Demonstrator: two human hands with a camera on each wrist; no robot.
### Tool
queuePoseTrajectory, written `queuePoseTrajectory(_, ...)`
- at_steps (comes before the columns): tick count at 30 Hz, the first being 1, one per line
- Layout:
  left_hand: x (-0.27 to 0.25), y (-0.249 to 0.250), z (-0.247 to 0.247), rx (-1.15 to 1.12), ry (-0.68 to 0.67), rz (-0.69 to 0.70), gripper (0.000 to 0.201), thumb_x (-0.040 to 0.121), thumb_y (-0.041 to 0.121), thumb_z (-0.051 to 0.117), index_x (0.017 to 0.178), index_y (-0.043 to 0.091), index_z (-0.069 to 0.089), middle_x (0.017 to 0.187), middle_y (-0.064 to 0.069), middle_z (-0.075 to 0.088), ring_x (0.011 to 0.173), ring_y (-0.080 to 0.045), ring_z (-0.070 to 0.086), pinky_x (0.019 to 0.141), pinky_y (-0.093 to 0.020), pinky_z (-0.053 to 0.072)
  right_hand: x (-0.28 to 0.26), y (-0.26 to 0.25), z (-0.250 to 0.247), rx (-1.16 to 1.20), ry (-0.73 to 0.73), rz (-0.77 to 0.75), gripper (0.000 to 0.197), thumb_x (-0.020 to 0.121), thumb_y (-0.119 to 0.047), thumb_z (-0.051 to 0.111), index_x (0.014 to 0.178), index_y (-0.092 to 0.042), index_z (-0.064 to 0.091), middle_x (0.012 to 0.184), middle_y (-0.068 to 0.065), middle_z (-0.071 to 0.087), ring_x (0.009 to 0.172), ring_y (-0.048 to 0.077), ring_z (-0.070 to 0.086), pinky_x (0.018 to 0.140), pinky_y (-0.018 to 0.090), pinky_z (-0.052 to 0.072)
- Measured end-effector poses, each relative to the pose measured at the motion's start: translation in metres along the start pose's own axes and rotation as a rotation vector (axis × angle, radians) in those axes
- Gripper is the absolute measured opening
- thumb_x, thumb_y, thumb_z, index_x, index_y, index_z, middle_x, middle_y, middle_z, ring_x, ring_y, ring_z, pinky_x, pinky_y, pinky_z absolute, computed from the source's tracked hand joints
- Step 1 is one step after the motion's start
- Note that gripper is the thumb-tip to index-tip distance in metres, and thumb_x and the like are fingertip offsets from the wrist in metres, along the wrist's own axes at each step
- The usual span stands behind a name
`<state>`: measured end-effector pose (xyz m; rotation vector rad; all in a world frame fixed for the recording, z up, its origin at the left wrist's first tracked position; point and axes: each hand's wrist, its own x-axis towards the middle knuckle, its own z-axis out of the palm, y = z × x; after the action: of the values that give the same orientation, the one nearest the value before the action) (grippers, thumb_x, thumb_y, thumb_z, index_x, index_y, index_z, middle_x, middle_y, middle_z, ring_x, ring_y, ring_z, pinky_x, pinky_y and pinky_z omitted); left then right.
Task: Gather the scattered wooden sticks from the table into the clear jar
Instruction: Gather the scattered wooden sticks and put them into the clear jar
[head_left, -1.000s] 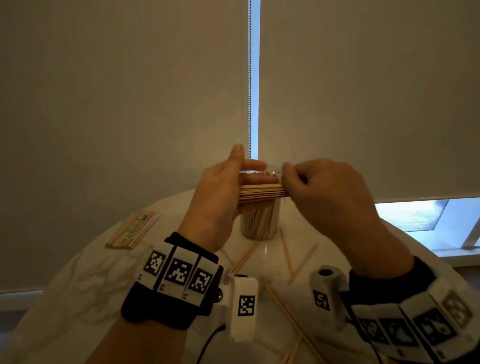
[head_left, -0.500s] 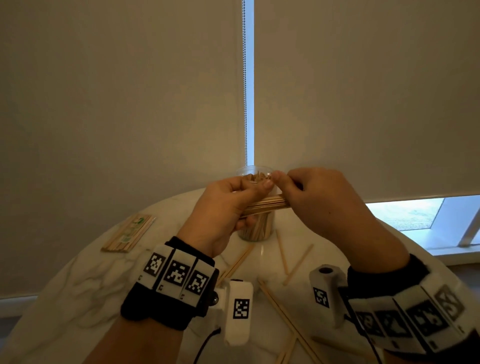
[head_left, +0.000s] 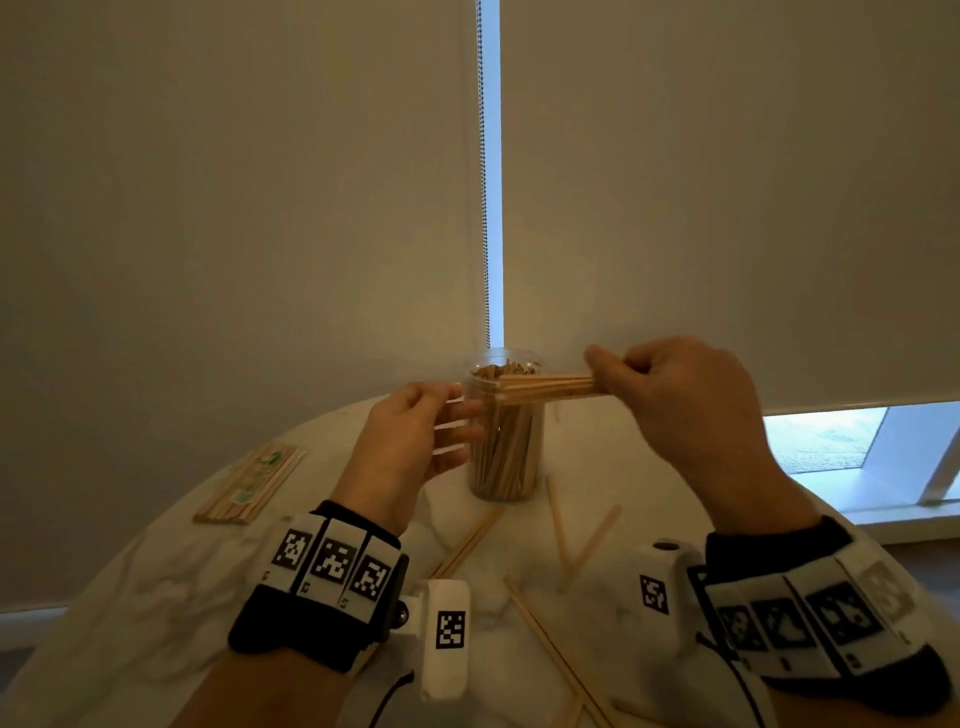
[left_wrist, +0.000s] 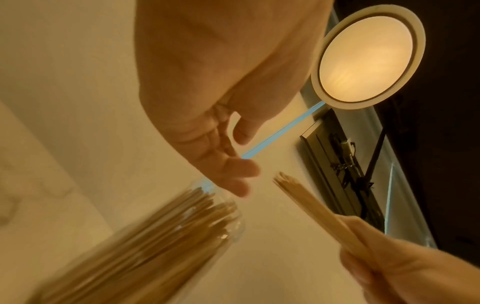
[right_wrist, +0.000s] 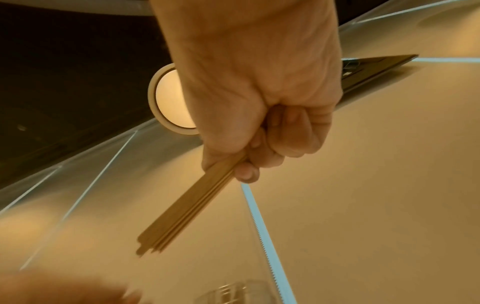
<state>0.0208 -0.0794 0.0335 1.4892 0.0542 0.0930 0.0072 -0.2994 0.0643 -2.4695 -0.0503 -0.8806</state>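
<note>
The clear jar (head_left: 505, 447) stands near the table's far edge, packed with upright wooden sticks. My right hand (head_left: 680, 395) grips a bundle of sticks (head_left: 545, 388), held level with its free ends over the jar's mouth; the same bundle (right_wrist: 187, 209) shows in the right wrist view and the left wrist view (left_wrist: 311, 207). My left hand (head_left: 415, 441) hovers open just left of the jar with its fingers spread, holding nothing (left_wrist: 228, 164). Several loose sticks (head_left: 589, 545) lie on the table in front of the jar.
A wrapped pack of sticks (head_left: 249, 483) lies at the left of the round white marble table (head_left: 156, 597). Roller blinds hang close behind the jar, with a bead chain (head_left: 485, 208) between them. More loose sticks (head_left: 556, 649) lie near the front edge.
My left hand has let go of the bundle and dropped to the left of the jar. My right hand has drawn the bundle to the right, over the jar's mouth.
</note>
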Motion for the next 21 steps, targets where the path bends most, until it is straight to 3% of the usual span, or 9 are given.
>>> queuePoseTrajectory(1, 0.005, -0.004, -0.001, 0.071, 0.037, 0.030, 0.020, 0.098, 0.024, 0.059, 0.117, 0.016, 0.060, 0.110, -0.006, 0.072, 0.092, -0.016, 0.070, 0.066, -0.026, 0.057, 0.006, 0.003, -0.002, -0.009, 0.033, 0.024, 0.058, 0.089, -0.061, 0.054, 0.062, -0.012, 0.068, 0.050, 0.008, 0.053, 0.056, 0.025, 0.054, 0.055, 0.035, 0.034)
queuePoseTrajectory(3, 0.022, -0.015, 0.000, 0.231, 0.028, 0.042, 0.055, 0.087, 0.019, 0.075, 0.134, 0.021, 0.048, 0.131, -0.006, 0.058, 0.112, -0.019, 0.060, 0.089, -0.035, 0.056, 0.023, 0.001, -0.002, -0.015, 0.070, 0.029, 0.057, 0.090, -0.061, 0.054, 0.062, -0.013, 0.069, 0.049, 0.006, 0.053, 0.053, 0.023, 0.053, 0.054, 0.034, 0.035)
queuePoseTrajectory(6, 0.050, -0.025, 0.011, 0.481, -0.044, 0.069, 0.123, 0.062, 0.042, 0.091, 0.156, 0.023, 0.013, 0.152, -0.006, 0.038, 0.137, -0.025, 0.040, 0.112, -0.043, 0.037, 0.056, -0.013, 0.012, -0.046, 0.050, -0.035, 0.051, 0.089, -0.058, 0.055, 0.064, -0.017, 0.071, 0.049, 0.004, 0.054, 0.050, 0.020, 0.052, 0.048, 0.030, 0.034)
queuePoseTrajectory(9, 0.069, -0.026, 0.025, 0.475, -0.120, 0.097, 0.159, 0.042, 0.062, 0.092, 0.156, 0.023, -0.012, 0.156, -0.001, 0.035, 0.141, -0.020, 0.036, 0.117, -0.043, 0.031, 0.086, -0.025, 0.032, -0.172, -0.003, -0.121, 0.044, 0.088, -0.052, 0.061, 0.065, -0.014, 0.069, 0.053, 0.003, 0.055, 0.052, 0.020, 0.053, 0.047, 0.027, 0.030)
queuePoseTrajectory(12, 0.079, -0.031, 0.032, 0.428, -0.129, 0.115, 0.133, 0.059, 0.042, 0.093, 0.155, 0.016, 0.006, 0.133, 0.011, 0.048, 0.127, -0.010, 0.048, 0.105, -0.027, 0.039, 0.105, -0.034, 0.047, -0.362, -0.114, -0.219, 0.042, 0.089, -0.049, 0.065, 0.063, -0.017, 0.054, 0.058, 0.000, 0.049, 0.058, 0.021, 0.053, 0.052, 0.027, 0.034)
queuePoseTrajectory(14, 0.083, -0.038, 0.032, 0.423, -0.102, 0.153, 0.101, 0.062, 0.034, 0.094, 0.140, 0.017, 0.033, 0.121, 0.009, 0.060, 0.115, -0.013, 0.060, 0.098, -0.031, 0.050, 0.110, -0.043, 0.055, -0.493, -0.249, -0.295, 0.047, 0.089, -0.050, 0.065, 0.062, -0.018, 0.046, 0.060, 0.000, 0.045, 0.066, 0.023, 0.054, 0.059, 0.030, 0.040)
queuePoseTrajectory(16, 0.085, -0.043, 0.031, 0.403, -0.100, 0.142, 0.092, 0.062, 0.031, 0.094, 0.132, 0.016, 0.038, 0.115, 0.004, 0.064, 0.106, -0.015, 0.063, 0.095, -0.037, 0.053, 0.109, -0.048, 0.068, -0.549, -0.376, -0.396, 0.049, 0.091, -0.051, 0.063, 0.061, -0.016, 0.045, 0.064, 0.001, 0.049, 0.067, 0.022, 0.052, 0.063, 0.032, 0.042)
queuePoseTrajectory(19, 0.085, -0.043, 0.032, 0.409, -0.121, 0.115, 0.091, 0.065, 0.033, 0.092, 0.134, 0.017, 0.035, 0.116, 0.001, 0.063, 0.106, -0.019, 0.062, 0.094, -0.041, 0.055, 0.101, -0.054, 0.087, -0.458, -0.523, -0.443, 0.036, 0.101, -0.039, 0.049, 0.090, -0.008, 0.065, 0.089, 0.009, 0.065, 0.079, 0.026, 0.057, 0.069, 0.032, 0.044)
queuePoseTrajectory(21, 0.084, -0.043, 0.032, 0.432, -0.107, 0.128, 0.089, 0.067, 0.034, 0.090, 0.134, 0.016, 0.034, 0.119, -0.001, 0.063, 0.109, -0.021, 0.062, 0.094, -0.041, 0.054, 0.095, -0.060, 0.094, -0.399, -0.599, -0.387, 0.036, 0.106, -0.026, 0.037, 0.115, -0.004, 0.063, 0.106, 0.013, 0.062, 0.091, 0.028, 0.059, 0.074, 0.031, 0.041)
